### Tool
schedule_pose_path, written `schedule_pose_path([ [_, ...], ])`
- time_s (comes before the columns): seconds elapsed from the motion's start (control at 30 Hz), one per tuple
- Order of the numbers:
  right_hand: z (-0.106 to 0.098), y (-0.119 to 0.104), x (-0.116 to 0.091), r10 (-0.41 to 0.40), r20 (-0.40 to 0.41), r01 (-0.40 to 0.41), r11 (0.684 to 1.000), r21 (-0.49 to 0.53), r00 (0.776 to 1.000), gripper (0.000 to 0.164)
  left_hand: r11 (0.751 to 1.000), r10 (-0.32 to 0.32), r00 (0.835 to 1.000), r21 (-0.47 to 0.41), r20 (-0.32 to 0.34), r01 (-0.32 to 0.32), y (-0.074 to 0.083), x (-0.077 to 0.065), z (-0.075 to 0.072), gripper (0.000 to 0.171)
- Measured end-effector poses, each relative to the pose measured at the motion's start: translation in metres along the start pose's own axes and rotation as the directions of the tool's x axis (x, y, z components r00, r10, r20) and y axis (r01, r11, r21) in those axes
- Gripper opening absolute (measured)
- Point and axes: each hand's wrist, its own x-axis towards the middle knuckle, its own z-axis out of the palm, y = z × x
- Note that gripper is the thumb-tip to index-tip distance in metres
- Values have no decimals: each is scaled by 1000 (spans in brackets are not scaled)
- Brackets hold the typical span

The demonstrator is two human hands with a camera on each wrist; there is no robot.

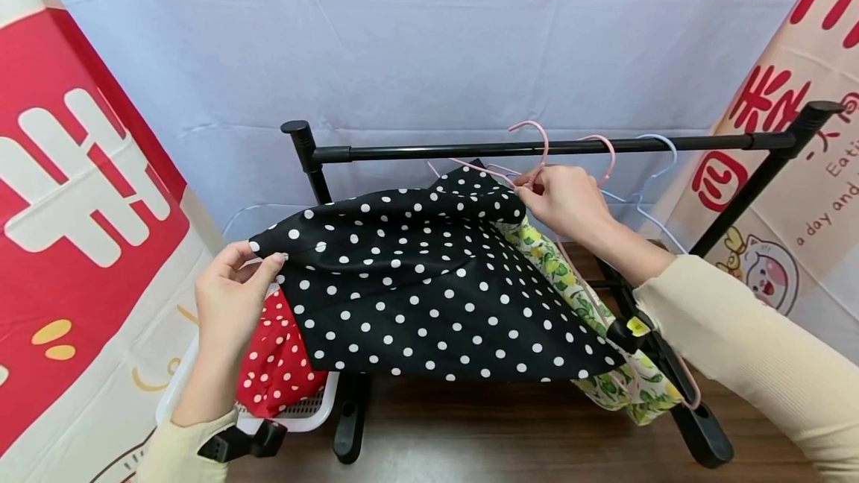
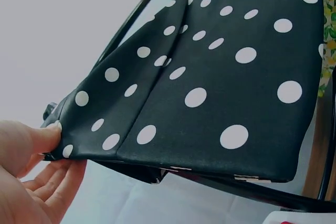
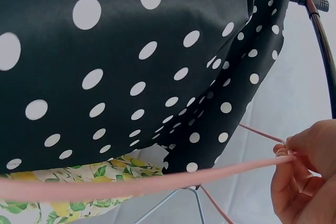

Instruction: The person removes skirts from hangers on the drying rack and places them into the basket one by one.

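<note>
My left hand [image 1: 228, 300] pinches the far-left corner of a black cloth with white polka dots [image 1: 429, 297], thumb on top. The cloth stretches sideways in front of the rack; whether it is a garment cannot be told. At its upper right end, my right hand [image 1: 570, 203] pinches a pink hanger [image 1: 544, 151] just below the hook, which is at the rack's bar. Part of the hanger is hidden behind the cloth. In the right wrist view, a pink hanger arm [image 3: 210, 176] runs from the fingertips across the picture.
A black rack bar [image 1: 436, 151] spans the back. Another pink hanger [image 1: 609, 155] and a blue hanger [image 1: 664, 159] hang to the right. Lemon-print cloth [image 1: 557, 263] hangs behind the dotted one. At lower left, a white basket [image 1: 322, 412] holds red dotted cloth [image 1: 275, 356].
</note>
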Motion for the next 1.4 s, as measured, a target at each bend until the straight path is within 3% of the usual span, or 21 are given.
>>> schedule_pose_path([
  [0.2, 1, -1, 1, 17, -8, -17, 1000, -4, 1000, 36, 1000, 17, 999, 9, -29, -17, 5, 4, -3, 26],
  [0.4, 0, -1, 0, 21, -8, -21, 1000, -8, 1000, 41, 1000, -9, 998, 11, -67, 10, 9, 7, -9, 28],
  [0.6, 0, -1, 0, 12, -20, -12, 1000, -9, 1000, 41, 995, -22, 996, -101, -89, 12, 10, 11, -14, 27],
  [0.9, 0, -4, -1, -23, -25, 23, 1000, 10, 999, 39, 949, 23, 991, -308, -134, -63, 13, 18, -24, 21],
  [1.4, 1, -8, -1, -79, -45, 80, 997, 22, 996, 31, 897, 79, 978, -414, -195, -155, 31, 23, -37, 18],
])
